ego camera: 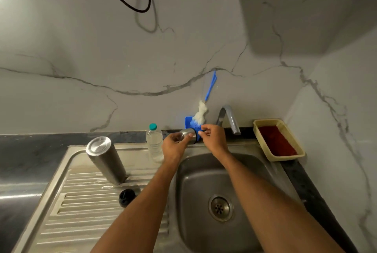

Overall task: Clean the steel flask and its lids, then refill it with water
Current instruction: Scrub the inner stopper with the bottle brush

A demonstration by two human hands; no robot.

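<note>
A: We have one view, head-worn, wide-angle, looking forward and steeply down over the sink (204,171).

B: Facing?

A: Toward the marble wall (122,58) behind the tap (229,118) (edges bend with the lens). Near enough that both forearms fill the lower frame.

B: Shared ground between views?

A: We list none; it stands alone.

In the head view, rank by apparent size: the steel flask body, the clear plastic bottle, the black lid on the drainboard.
1. Upturned cylindrical steel flask body, largest.
2. Clear plastic bottle with teal cap, though it sits farther back.
3. Small round black lid, smallest.
</note>
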